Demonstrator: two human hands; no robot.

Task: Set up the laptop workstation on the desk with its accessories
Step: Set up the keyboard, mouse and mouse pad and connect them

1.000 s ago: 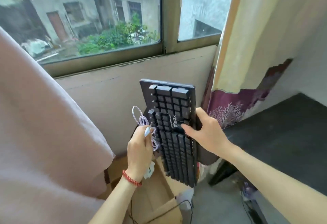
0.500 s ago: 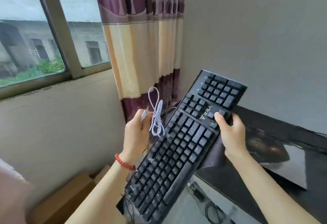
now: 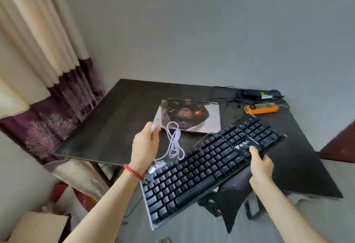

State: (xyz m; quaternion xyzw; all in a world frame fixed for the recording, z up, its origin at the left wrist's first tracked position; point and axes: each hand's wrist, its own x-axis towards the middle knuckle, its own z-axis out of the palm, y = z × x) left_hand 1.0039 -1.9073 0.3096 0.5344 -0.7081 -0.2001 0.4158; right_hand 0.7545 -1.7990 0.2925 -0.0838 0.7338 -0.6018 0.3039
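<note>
A black full-size keyboard [image 3: 207, 168] hangs in the air, tilted, over the near edge of the dark desk [image 3: 107, 127]. My right hand [image 3: 261, 168] grips its right part from below, thumb on the keys. A dark flat sheet [image 3: 234, 200], perhaps a mouse pad, hangs under that hand. My left hand [image 3: 145, 146], with a red bead bracelet, pinches the plug end of the keyboard's white cable [image 3: 173, 143], which dangles in loops. A closed laptop [image 3: 211, 119] with a picture on its lid lies on the desk behind.
An orange power strip [image 3: 261, 109] and a black adapter with tangled cords [image 3: 253, 95] lie at the desk's far right. A patterned curtain [image 3: 38, 70] hangs left of the desk. A cardboard box [image 3: 36, 227] sits on the floor, lower left. Grey wall behind.
My view has swung right from the window to the desk. Both hands have carried the keyboard and its cable over the desk's near edge, and the keyboard has turned from upright to nearly flat.
</note>
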